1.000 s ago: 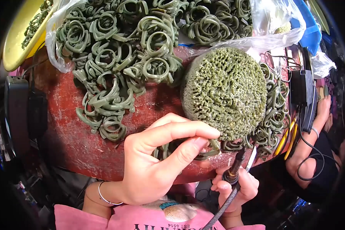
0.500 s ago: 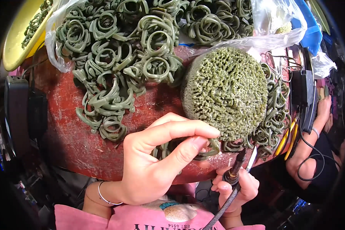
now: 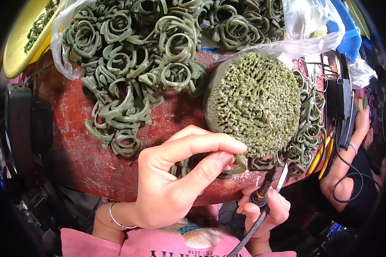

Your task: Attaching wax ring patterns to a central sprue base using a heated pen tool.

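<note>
My left hand [image 3: 171, 180] is closed in a pinch, thumb against forefinger, on a green wax ring [image 3: 236, 166] at the table's near edge. The fingers hide part of the ring. More green rings show beneath that hand. To its right, my right hand [image 3: 272, 212] grips a soldering iron-like pen [image 3: 260, 196] with a dark tip and a braided cord. A slim pale knife blade [image 3: 281, 178] sticks out of the same hand, beside the pen. Just beyond both hands stands a round, pitted green block [image 3: 257, 103] with a rough top.
Heaped green rings [image 3: 128, 64] cover the table's far left, and others [image 3: 306, 124] lie right of the block. Behind are a clear plastic bag [image 3: 304, 45], a yellow basin [image 3: 19, 40] and a blue container [image 3: 347, 38]. Yellow-handled pliers [image 3: 321, 156] lie right; another person's arm [image 3: 347, 158] is beyond.
</note>
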Available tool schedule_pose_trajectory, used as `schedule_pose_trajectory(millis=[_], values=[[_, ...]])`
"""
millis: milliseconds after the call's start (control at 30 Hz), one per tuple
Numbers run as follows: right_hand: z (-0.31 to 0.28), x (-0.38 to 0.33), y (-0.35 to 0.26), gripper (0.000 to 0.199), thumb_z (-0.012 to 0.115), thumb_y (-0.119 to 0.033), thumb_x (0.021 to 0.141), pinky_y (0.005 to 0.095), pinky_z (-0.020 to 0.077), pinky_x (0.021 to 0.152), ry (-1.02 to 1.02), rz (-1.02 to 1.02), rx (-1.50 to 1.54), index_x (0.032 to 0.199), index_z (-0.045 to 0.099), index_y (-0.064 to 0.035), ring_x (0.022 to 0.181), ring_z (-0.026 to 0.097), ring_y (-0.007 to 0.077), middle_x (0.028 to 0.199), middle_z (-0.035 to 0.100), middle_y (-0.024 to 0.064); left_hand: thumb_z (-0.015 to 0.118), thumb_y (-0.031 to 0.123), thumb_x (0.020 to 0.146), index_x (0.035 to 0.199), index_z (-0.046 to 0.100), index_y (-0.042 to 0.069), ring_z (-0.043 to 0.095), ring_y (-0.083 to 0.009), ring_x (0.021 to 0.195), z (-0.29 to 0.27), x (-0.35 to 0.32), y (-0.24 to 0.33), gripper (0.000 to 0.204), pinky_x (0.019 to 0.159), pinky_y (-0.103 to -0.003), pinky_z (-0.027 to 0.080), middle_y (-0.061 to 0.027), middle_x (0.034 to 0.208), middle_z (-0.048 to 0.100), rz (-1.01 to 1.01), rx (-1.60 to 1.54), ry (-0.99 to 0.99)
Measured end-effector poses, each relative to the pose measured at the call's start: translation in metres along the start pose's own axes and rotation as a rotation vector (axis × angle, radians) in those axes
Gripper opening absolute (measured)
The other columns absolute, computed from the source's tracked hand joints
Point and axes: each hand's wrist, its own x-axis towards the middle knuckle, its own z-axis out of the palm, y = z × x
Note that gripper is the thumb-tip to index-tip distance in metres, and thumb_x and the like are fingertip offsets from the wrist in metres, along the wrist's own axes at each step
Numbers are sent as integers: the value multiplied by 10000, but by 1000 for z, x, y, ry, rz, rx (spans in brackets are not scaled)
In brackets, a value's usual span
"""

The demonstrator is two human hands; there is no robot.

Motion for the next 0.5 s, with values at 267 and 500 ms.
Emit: schedule_pose_trajectory(millis=[267,500], values=[[-1,1,0,385,754,-307,645,242,382,386,6,12,62,760,582,17,404,515,172,581,569,69,514,8,834,913,591,-56,577,-169,711,0,0,1,127,578,-278,531,-115,829,536,-35,6,1],[1,-1,3,391,762,-300,634,245,379,383,11,-21,28,773,582,17,398,509,176,573,561,70,519,0,827,900,602,-48,571,-161,707,0,-1,2,120,586,-271,520,-112,828,545,-23,33,11]])
